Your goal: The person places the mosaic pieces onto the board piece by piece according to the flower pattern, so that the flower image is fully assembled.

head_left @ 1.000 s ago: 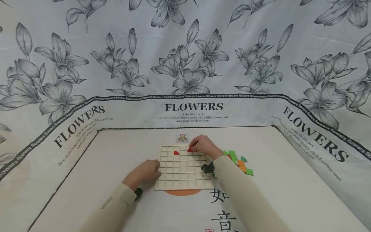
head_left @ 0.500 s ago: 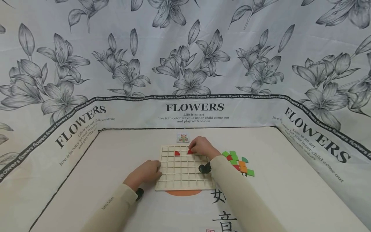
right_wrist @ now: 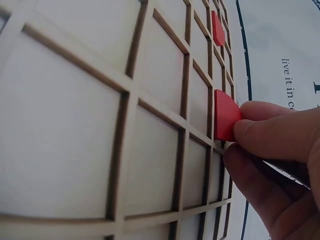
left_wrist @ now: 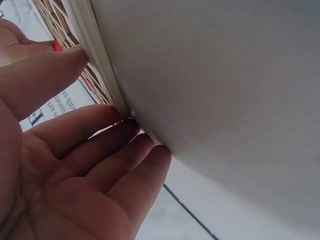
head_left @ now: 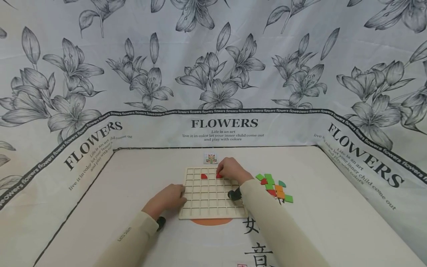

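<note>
My right hand (head_left: 234,169) is over the far right part of a pale wooden grid board (head_left: 185,213). Between its thumb and index finger it pinches a red rounded-edge tile (right_wrist: 226,116), which sits at one of the grid's cells. A second red quarter-round tile (head_left: 204,176) lies in a cell further left along the same row. My left hand (head_left: 168,197) rests at the board's left edge. In the left wrist view its thumb (left_wrist: 65,65) touches the rim, and its fairly straight fingers lean against the side and the tabletop.
Several green, orange and red tiles (head_left: 279,188) lie in a loose pile right of the board. Behind the board sits a small pattern card (head_left: 210,158). A flower-printed cloth (head_left: 220,92) stands as a wall round the white tabletop (head_left: 140,167).
The right hand stays at nearly the same spot, and the red tile it pinches has settled slightly lower at the cell. The left hand keeps its place on the board.
</note>
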A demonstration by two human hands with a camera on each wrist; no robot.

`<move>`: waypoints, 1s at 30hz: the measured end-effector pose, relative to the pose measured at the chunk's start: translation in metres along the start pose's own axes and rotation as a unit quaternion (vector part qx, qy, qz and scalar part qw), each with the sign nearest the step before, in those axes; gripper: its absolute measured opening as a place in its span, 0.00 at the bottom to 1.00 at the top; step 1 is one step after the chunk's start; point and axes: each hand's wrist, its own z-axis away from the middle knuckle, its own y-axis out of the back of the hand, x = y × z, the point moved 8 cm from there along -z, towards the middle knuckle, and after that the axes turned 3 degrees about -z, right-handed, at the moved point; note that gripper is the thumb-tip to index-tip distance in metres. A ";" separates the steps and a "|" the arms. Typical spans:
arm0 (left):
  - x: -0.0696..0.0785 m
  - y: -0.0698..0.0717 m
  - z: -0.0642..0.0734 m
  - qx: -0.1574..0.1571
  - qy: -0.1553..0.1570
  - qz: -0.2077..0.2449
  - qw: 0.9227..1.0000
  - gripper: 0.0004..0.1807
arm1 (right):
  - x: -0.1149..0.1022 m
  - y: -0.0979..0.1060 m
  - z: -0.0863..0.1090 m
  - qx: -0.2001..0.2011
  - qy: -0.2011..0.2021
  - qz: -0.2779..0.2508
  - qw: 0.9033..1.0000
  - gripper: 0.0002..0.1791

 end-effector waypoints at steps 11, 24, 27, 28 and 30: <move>0.000 -0.001 0.000 0.002 -0.006 0.001 1.000 0.08 | -0.005 -0.006 0.003 -0.004 0.031 0.049 0.998 0.13; -0.001 -0.002 0.000 -0.009 0.001 0.001 1.000 0.09 | -0.004 0.003 0.021 -0.038 0.033 0.046 0.998 0.12; -0.001 -0.002 -0.001 -0.007 -0.003 -0.003 1.000 0.09 | 0.001 0.012 0.029 -0.039 0.027 0.049 0.998 0.10; -0.001 -0.001 -0.001 -0.006 -0.004 -0.006 1.000 0.09 | 0.004 0.016 0.032 -0.039 0.023 0.051 0.998 0.10; -0.001 -0.001 -0.001 -0.008 -0.004 -0.007 1.000 0.09 | 0.010 0.021 0.038 -0.040 0.014 0.050 0.998 0.11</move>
